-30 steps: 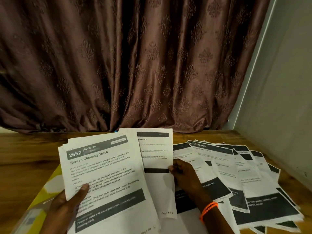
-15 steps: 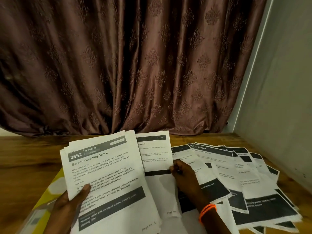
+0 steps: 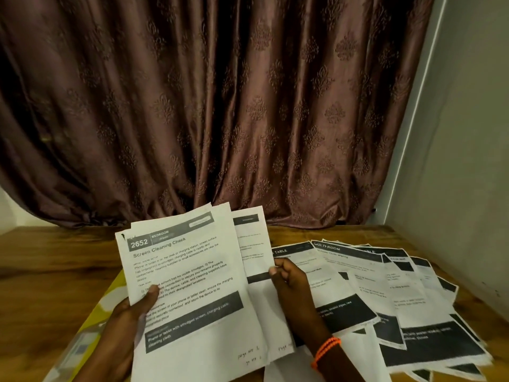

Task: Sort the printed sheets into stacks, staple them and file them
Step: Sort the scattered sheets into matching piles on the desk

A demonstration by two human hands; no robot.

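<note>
At the far left a yellow folder lies on the wooden worktop, partly under the papers, with something clear and blurred on it that I cannot make out. Above it the left hand grips a held bundle of sheets, thumb pressed on the front page headed "Screen Cleaning Check", fingers curled behind; the grip sits low on one edge, so I judge the top of the bundle could flop or the back pages slide out of order. Just to its right, the right hand, with an orange band at the wrist, pinches the edge of a second sheet that pokes out from behind the bundle. If that pinch catches two pages, or drags a neighbour along, a page may land in the wrong stack and then be stapled there. Further right, the loose sheets lie fanned and overlapping on the worktop, near the wall. Their headers look much alike and half are covered, so a misread seems likely, and a sweeping sleeve or wrist could scatter them or push some off the near edge.
</note>
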